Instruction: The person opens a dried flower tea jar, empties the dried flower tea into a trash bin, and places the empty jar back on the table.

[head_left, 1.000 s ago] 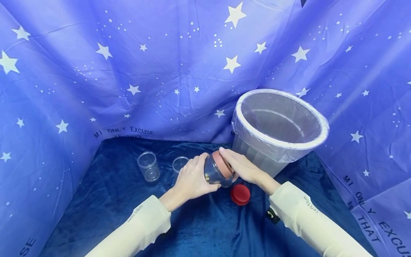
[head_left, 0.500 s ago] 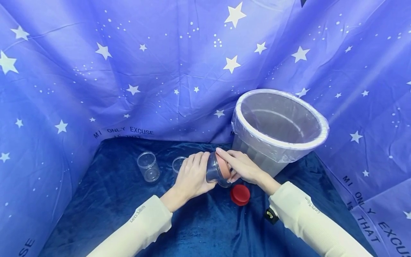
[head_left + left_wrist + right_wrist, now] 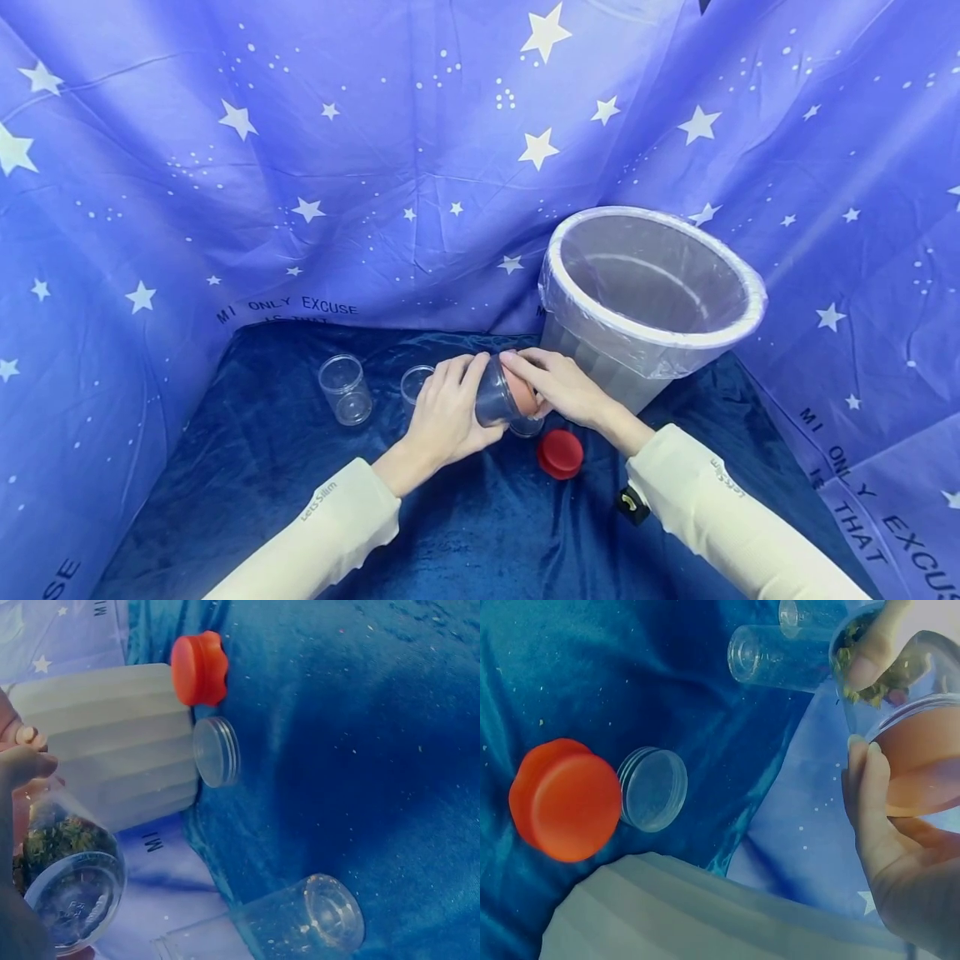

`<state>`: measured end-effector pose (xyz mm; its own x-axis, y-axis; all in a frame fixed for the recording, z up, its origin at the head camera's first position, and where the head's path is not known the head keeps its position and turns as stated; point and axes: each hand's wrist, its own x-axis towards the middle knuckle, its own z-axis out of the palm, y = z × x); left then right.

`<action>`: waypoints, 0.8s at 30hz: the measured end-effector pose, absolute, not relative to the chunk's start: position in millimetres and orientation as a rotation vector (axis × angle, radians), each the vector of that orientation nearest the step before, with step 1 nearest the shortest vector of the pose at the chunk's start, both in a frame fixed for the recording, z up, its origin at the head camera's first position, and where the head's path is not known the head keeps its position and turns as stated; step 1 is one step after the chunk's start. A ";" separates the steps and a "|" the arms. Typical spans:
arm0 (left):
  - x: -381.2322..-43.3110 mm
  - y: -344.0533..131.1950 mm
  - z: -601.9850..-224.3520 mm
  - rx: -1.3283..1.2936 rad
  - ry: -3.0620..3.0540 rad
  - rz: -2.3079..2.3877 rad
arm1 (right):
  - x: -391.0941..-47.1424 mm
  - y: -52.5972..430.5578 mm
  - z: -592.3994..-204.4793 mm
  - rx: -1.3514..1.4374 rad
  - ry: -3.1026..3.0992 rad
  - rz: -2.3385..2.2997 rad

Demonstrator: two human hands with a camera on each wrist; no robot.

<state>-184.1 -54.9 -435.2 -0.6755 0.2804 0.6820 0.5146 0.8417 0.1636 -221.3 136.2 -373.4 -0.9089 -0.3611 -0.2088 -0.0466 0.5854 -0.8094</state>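
Note:
My left hand (image 3: 442, 408) grips a clear plastic jar (image 3: 495, 393), tilted with its mouth to the right. Dried leafy bits (image 3: 67, 838) show through its wall in the left wrist view. At the jar's mouth is a round, orange-pink piece (image 3: 922, 761), and my right hand (image 3: 566, 385) pinches it, with the thumb along the top and fingers curled below. In the right wrist view the fingertips (image 3: 864, 746) lie right at the jar's rim. Below the hands, a red scalloped lid (image 3: 560, 454) and a clear shallow lid (image 3: 656, 787) lie close together.
Two uncovered clear jars, a left one (image 3: 346, 389) and a nearer one (image 3: 415, 383) partly behind my left hand, stand on the blue velvet cloth (image 3: 450, 533). A large bin (image 3: 637, 333) with a plastic liner rises behind my right hand. Starry curtains (image 3: 420, 167) surround the table.
The jar has turned slightly in my left hand. The orange-pink piece now slants at the mouth, and my right fingers have shifted on it. More of the clear lid shows underneath.

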 end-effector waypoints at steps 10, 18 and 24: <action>-180.9 -57.2 -424.2 -0.604 -2.528 -0.693 | -219.7 145.1 -371.6 -0.503 2.518 -1.171; -187.0 -65.1 -417.9 -0.638 -2.662 -0.904 | -218.0 149.3 -368.3 -0.632 2.429 -1.231; -190.4 -69.6 -414.6 -0.623 -2.715 -1.057 | -219.6 148.7 -366.1 -0.714 2.347 -1.302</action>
<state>-190.4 -69.6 -414.6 -0.9001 0.3210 0.2946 0.4358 0.6629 0.6088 -219.6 148.7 -366.1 -0.8067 -0.5870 -0.0680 -0.2530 0.4471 -0.8579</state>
